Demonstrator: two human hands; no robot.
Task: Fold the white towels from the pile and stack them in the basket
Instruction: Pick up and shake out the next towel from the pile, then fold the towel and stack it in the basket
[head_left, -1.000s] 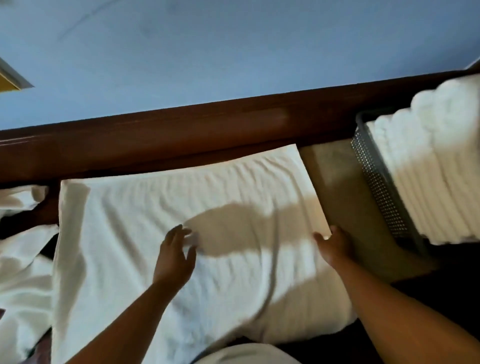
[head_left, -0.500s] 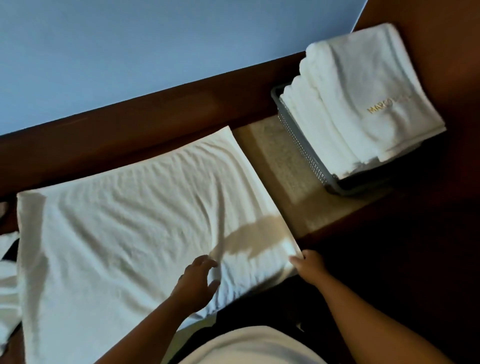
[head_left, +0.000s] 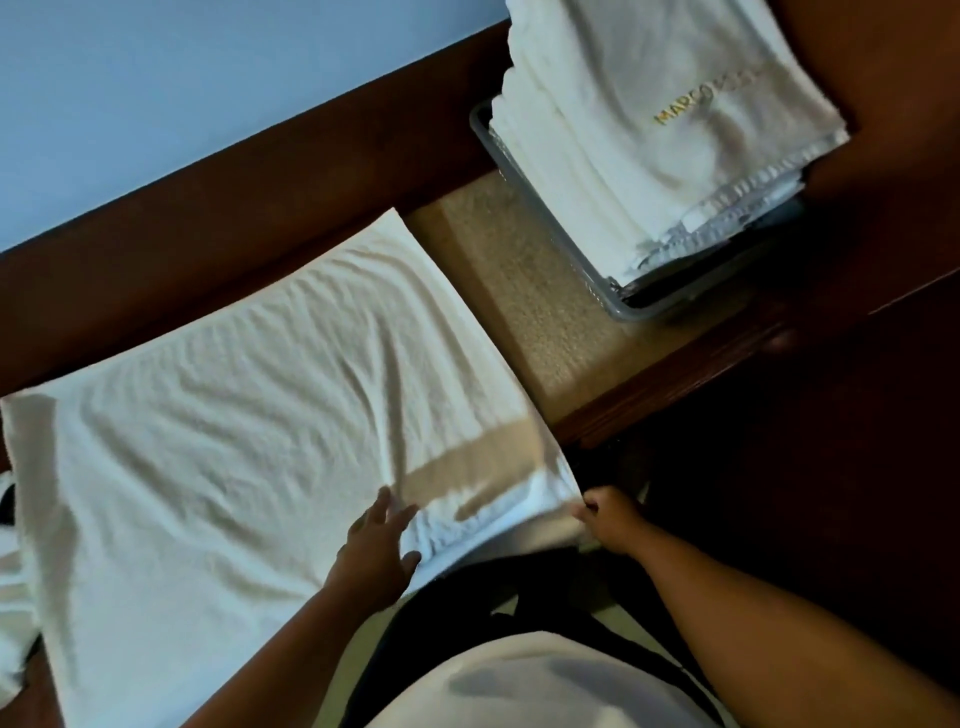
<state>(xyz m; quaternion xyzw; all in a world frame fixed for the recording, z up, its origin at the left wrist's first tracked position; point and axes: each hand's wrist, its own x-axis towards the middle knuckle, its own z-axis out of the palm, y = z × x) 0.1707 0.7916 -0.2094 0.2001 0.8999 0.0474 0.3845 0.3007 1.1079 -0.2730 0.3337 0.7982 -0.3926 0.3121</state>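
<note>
- Nearest to us: a white top (head_left: 545, 686) at the frame bottom, with both bare forearms reaching fwd from either side of it.
- L hand (head_left: 376, 551): palm down, flat on the towel (head_left: 234, 415), fingers straight and spread, thumb out to the R side. Nothing is gripped; it just presses on the cloth. The forearm comes up from lower L at a slant.
- R hand (head_left: 610, 522): well R of the L hand, fingers curled in, pinching the towel's near R corner. That corner looks slightly lifted off the surface. The wrist is straight and the forearm runs back to the lower R.
- Between the 2 hands: the towel's near edge, bunched into small ridges, w/ a shadow band across it.
- Fwd and L of both hands: the rest of the towel, spread open and wrinkled, covering most of the surface.
- Far L of the L hand, at the frame edge: more white cloth, the pile (head_left: 13, 587), mostly cut off.
- Fwd of the R hand: bare beige tabletop (head_left: 519, 301) w/ a dark wood edge.
- Further fwd and R of the R hand: a grey mesh basket (head_left: 670, 304), apart from the spread towel. A folded stack (head_left: 649, 78) sits in it, rising above the rim, w/ gold lettering (head_left: 691, 106) on the top one (we read only "MARCO").
- Farthest: a dark wooden rail (head_left: 234, 208), then a blue wall (head_left: 182, 78).
</note>
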